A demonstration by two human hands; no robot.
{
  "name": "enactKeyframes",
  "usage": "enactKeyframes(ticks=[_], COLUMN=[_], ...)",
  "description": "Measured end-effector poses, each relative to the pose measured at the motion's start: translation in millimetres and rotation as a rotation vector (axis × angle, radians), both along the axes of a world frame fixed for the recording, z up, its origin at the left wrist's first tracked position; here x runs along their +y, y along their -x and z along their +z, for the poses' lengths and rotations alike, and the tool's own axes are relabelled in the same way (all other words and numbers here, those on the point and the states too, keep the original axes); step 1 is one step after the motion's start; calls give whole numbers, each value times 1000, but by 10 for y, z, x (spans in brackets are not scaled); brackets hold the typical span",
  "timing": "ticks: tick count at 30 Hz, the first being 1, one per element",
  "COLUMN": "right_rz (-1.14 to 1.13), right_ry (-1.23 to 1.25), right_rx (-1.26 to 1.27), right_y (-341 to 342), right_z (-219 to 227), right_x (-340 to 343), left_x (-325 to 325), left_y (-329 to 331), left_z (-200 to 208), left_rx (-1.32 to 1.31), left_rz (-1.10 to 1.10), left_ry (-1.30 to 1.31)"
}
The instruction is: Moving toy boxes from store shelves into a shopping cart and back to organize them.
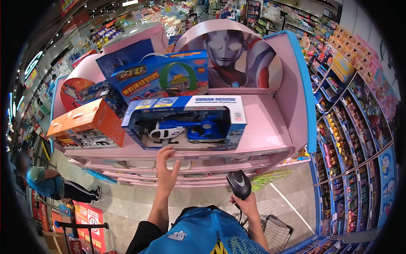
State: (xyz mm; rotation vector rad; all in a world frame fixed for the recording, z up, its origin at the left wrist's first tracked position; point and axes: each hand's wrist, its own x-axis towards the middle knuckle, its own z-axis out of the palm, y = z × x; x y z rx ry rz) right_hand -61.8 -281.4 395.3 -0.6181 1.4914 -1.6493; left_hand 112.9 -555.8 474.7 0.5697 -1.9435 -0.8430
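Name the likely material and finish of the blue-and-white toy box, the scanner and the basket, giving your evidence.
Toy box: probably smooth printed card, from its flat panels and crisp edges.
Scanner: apparently black plastic with a soft sheen, from its rounded shell.
Basket: likely dark metal wire, from its thin open grid; any coating is unclear.

A helicopter box (186,122) stands near the shelf (268,122) front edge, left hand (166,170) beside it; an orange box (98,120) at front left; right hand (248,204) holds a scanner (240,185).
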Motion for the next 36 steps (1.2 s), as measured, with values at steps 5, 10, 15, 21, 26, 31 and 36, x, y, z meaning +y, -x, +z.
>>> enactKeyframes(ticks=[5, 10, 15, 21, 26, 31, 36], right_rz=[-27, -66, -110, -241, -275, -309, -343], right_ry=[14, 26, -60, -181, -293, -276, -271], right_rx=[33, 106, 138, 100, 153, 264, 109], right_y=[-223, -492, -790, -1116, -1287, -1342, -1299], right_z=[72, 137, 218, 105, 96, 207, 145], right_x=[-383, -666, -766, -723, -733, -684, -522], left_x=[-481, -903, -1238, -1628, -1750, -1624, -1770], left_y=[-528, -851, -866, -801, -726, -636, -605], left_z=[-132, -178, -129, 54, 98, 208, 166], left_rx=[175, 70, -87, -384, -450, -359, -209], left_rz=[198, 229, 42, 89, 113, 109, 99], left_ry=[9, -123, -285, -230, 33, 1, 9])
